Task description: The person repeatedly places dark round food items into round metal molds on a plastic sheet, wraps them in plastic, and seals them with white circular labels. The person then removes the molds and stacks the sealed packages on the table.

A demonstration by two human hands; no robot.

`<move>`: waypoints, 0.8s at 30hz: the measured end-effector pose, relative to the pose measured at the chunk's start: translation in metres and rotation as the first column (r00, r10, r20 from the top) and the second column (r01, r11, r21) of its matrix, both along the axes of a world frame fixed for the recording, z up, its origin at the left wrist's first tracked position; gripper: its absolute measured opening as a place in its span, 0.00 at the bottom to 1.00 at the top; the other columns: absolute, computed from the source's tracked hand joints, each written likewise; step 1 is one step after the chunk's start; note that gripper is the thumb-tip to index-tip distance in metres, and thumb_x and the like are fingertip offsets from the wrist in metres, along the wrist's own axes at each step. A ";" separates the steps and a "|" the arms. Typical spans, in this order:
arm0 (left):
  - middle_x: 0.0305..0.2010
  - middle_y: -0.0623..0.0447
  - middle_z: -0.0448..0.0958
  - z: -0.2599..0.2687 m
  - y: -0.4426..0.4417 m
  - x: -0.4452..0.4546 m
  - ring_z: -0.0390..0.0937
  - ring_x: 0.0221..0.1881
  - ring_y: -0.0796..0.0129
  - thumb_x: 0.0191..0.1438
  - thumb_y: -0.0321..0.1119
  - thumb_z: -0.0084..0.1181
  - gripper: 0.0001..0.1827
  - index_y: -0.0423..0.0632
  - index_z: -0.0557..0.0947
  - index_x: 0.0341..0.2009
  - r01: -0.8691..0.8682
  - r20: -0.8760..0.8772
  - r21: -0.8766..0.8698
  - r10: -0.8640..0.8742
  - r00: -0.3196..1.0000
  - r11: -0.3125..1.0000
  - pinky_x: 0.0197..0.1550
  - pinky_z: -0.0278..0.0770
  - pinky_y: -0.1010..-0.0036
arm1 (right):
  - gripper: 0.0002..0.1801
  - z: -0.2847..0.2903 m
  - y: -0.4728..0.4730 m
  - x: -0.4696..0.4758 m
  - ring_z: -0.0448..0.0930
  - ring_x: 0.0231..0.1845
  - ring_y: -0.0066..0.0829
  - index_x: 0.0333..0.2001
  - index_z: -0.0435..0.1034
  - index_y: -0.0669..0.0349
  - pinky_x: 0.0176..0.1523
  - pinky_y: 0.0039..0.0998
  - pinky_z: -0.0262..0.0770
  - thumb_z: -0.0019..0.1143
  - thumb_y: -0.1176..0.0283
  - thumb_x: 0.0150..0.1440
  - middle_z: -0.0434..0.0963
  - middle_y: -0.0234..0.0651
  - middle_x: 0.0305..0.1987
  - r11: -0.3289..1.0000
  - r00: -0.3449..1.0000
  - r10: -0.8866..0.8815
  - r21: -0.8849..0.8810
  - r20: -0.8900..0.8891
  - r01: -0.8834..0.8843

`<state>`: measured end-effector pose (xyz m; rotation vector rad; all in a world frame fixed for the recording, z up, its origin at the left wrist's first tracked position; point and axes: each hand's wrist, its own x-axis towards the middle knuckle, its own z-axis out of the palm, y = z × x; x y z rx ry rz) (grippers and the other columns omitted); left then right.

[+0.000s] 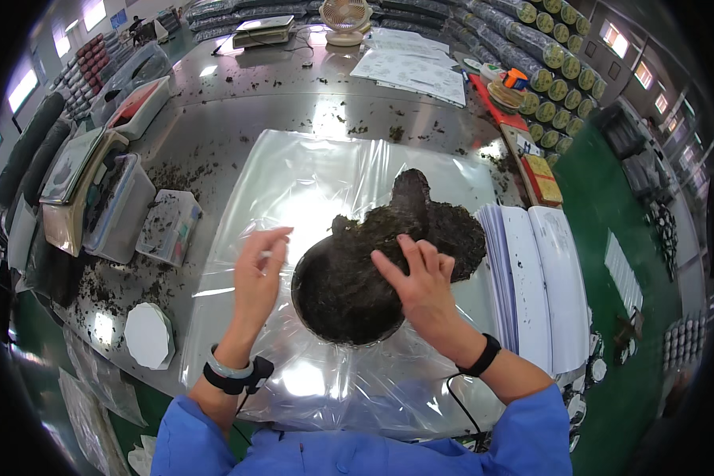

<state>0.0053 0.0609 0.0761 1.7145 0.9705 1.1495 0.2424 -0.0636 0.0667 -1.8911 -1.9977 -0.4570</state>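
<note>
A dark, matted, fibrous mass [387, 232] with ragged edges lies before me, possibly dried seaweed. Its lower left part fills a round, thin-rimmed shape [339, 303]; whether that is a dish or a template I cannot tell. Beneath it spreads a clear plastic sheet [262, 178]. My right hand [425, 276] rests on the right of the mass, fingers spread, fingertips touching its surface. To the left of the round rim, my left hand [259, 268] hovers over the plastic, thumb and forefinger close together, with nothing visible in it.
Thick paper stacks [523, 285] stand at the right edge of the metal table [202, 131]. Plastic boxes [169, 226] and a white many-sided stack [149, 336] sit at left. Dark crumbs lie about. A fan [345, 18] and printed sheets [410, 65] are at the back.
</note>
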 end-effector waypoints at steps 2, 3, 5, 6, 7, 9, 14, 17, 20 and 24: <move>0.48 0.51 0.78 -0.008 -0.009 0.002 0.77 0.47 0.66 0.63 0.27 0.54 0.12 0.44 0.82 0.50 0.125 -0.037 0.036 -0.124 0.992 0.991 0.47 0.77 0.73 | 0.34 -0.010 0.006 0.026 0.67 0.60 0.42 0.59 0.74 0.41 0.58 0.41 0.57 0.58 0.79 0.47 0.68 0.39 0.64 0.997 0.997 -0.076 0.011 -0.006 0.076; 0.48 0.51 0.77 -0.010 -0.010 -0.001 0.77 0.47 0.66 0.63 0.27 0.54 0.12 0.44 0.82 0.50 0.082 -0.034 0.077 -0.080 0.996 0.994 0.47 0.77 0.73 | 0.33 -0.001 0.002 0.034 0.67 0.60 0.42 0.59 0.74 0.42 0.58 0.41 0.57 0.57 0.78 0.48 0.69 0.40 0.63 0.996 0.995 -0.091 0.016 -0.050 0.092; 0.48 0.51 0.76 -0.019 -0.012 -0.008 0.76 0.48 0.67 0.64 0.28 0.53 0.12 0.44 0.82 0.51 0.007 -0.030 0.142 -0.003 1.000 0.990 0.47 0.77 0.73 | 0.33 0.016 -0.013 0.031 0.68 0.59 0.42 0.59 0.74 0.43 0.57 0.41 0.58 0.57 0.77 0.48 0.69 0.41 0.61 0.993 0.992 -0.103 0.054 -0.071 0.107; 0.50 0.50 0.74 -0.019 -0.007 -0.010 0.75 0.50 0.67 0.65 0.30 0.52 0.14 0.45 0.81 0.53 -0.007 -0.016 0.072 0.008 1.000 0.997 0.49 0.77 0.73 | 0.32 0.018 -0.016 0.026 0.68 0.59 0.42 0.60 0.73 0.43 0.56 0.41 0.59 0.56 0.76 0.49 0.69 0.41 0.61 0.997 0.996 -0.054 0.057 -0.076 0.059; 0.51 0.49 0.73 -0.020 -0.006 -0.008 0.75 0.51 0.67 0.65 0.31 0.52 0.14 0.45 0.81 0.54 -0.001 0.045 -0.002 0.001 0.999 1.000 0.49 0.77 0.73 | 0.31 0.019 -0.016 0.017 0.68 0.58 0.42 0.60 0.73 0.44 0.55 0.42 0.60 0.54 0.76 0.51 0.68 0.42 0.62 0.998 0.997 -0.006 0.060 -0.081 0.010; 0.53 0.48 0.71 -0.024 -0.004 0.000 0.74 0.52 0.68 0.66 0.33 0.51 0.15 0.46 0.80 0.55 0.032 0.170 -0.137 -0.008 0.985 0.990 0.49 0.77 0.73 | 0.29 0.006 -0.012 -0.005 0.69 0.56 0.43 0.61 0.72 0.48 0.52 0.43 0.61 0.51 0.74 0.52 0.68 0.45 0.60 0.994 0.991 0.101 0.056 -0.088 -0.097; 0.56 0.41 0.73 -0.052 -0.006 0.034 0.74 0.56 0.49 0.63 0.36 0.55 0.19 0.46 0.79 0.58 0.291 -0.342 0.185 -0.216 0.914 0.939 0.58 0.73 0.63 | 0.25 -0.060 0.012 -0.048 0.70 0.53 0.46 0.58 0.72 0.61 0.57 0.42 0.67 0.59 0.67 0.55 0.72 0.47 0.48 0.840 0.981 0.123 -0.511 -0.149 -0.183; 0.62 0.41 0.72 -0.062 -0.015 0.030 0.70 0.62 0.44 0.62 0.39 0.57 0.22 0.49 0.78 0.60 0.433 -0.529 0.140 -0.302 0.793 0.891 0.62 0.70 0.58 | 0.31 -0.042 0.003 -0.025 0.69 0.60 0.52 0.54 0.74 0.65 0.62 0.45 0.68 0.67 0.57 0.52 0.74 0.51 0.55 0.790 0.844 0.230 -0.413 -0.485 -0.453; 0.69 0.41 0.65 -0.079 -0.010 0.009 0.63 0.69 0.39 0.60 0.48 0.59 0.29 0.57 0.73 0.65 0.484 -0.647 0.216 -0.247 0.721 0.848 0.68 0.63 0.46 | 0.26 0.017 -0.014 0.012 0.73 0.61 0.49 0.53 0.76 0.57 0.58 0.41 0.73 0.66 0.57 0.53 0.77 0.44 0.57 0.843 0.707 -0.033 -0.400 -0.706 -0.360; 0.80 0.43 0.40 -0.057 -0.031 0.035 0.35 0.77 0.29 0.56 0.61 0.59 0.38 0.83 0.62 0.71 0.635 -0.759 -0.026 -0.429 0.490 0.772 0.64 0.35 0.19 | 0.35 -0.040 -0.069 0.085 0.75 0.48 0.50 0.63 0.67 0.49 0.51 0.44 0.75 0.70 0.63 0.52 0.68 0.50 0.53 0.859 0.896 -0.432 -0.350 -0.104 0.374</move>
